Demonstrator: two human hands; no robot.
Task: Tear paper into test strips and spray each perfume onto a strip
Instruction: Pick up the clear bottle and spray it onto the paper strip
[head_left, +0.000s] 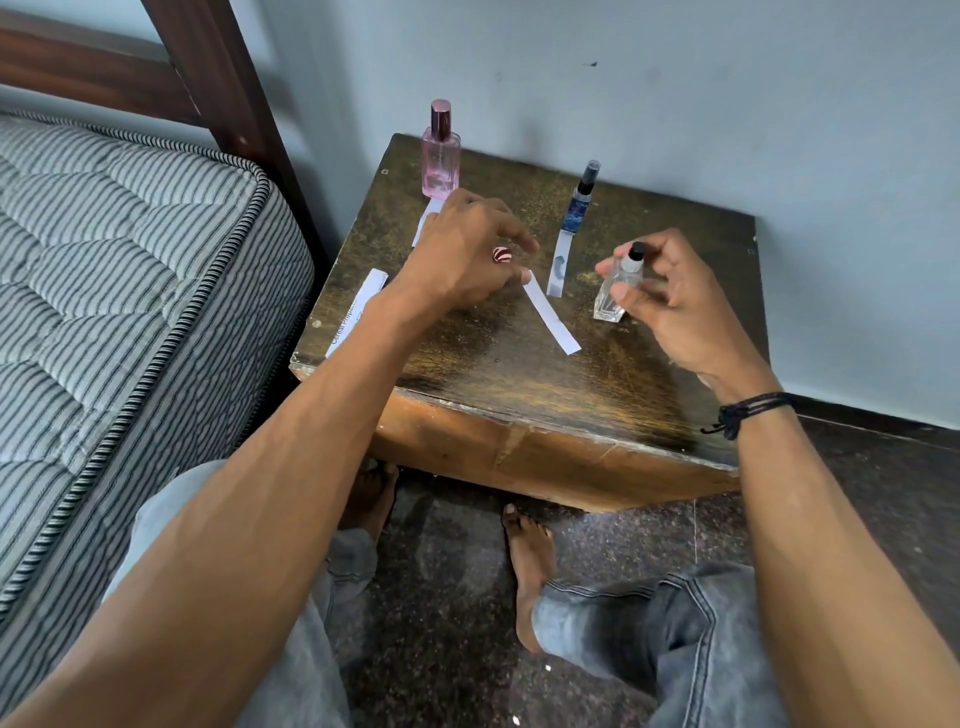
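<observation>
My left hand (462, 254) pinches the top end of a white paper strip (553, 322) that slants down over the wooden table (519, 379). My right hand (670, 301) grips a small clear perfume bottle (615, 291) with a black cap, tilted toward the strip. A pink perfume bottle (440, 156) stands at the back left with a strip (427, 218) partly hidden behind my left hand. A slim blue spray bottle (581, 200) stands behind another strip (560, 265) that shows a damp mark. A printed paper piece (358, 306) lies at the table's left edge.
A striped mattress (130, 291) and a dark wooden bed frame (218, 88) stand close on the left. The wall (727, 104) runs right behind the table. My knees and bare feet (530, 561) are on the dark floor below the table's front edge.
</observation>
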